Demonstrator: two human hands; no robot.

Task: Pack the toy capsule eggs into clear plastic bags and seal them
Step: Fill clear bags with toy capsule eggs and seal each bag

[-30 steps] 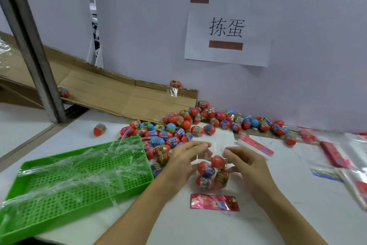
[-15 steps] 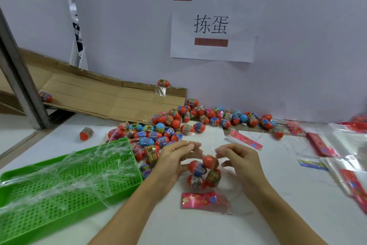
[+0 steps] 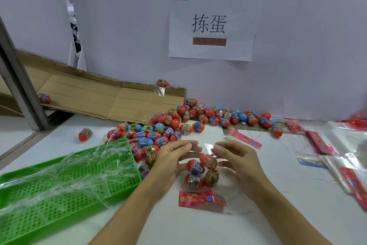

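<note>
Both hands work at the mouth of a clear plastic bag lying on the white counter, in the middle of the view. Left hand has its fingers curled, pinching the bag's top edge from the left; right hand pinches the same edge from the right, fingertips of the two hands close together. Inside the bag: four red toy capsule eggs with printed wrap bands, bunched together between the palms. The bag's pink flowered header card lies at the near end, flat on the counter.

Loose pile of red and blue capsule eggs sits farther back, running along the wall to the right. One single red egg lies apart on the left. Green perforated plastic tray sits left of the hands, with crumpled clear film over it. Flattened brown cardboard leans at the back left, two eggs on it. More clear bags with pink headers are stacked on the right. White paper sign with black characters is on the wall.
</note>
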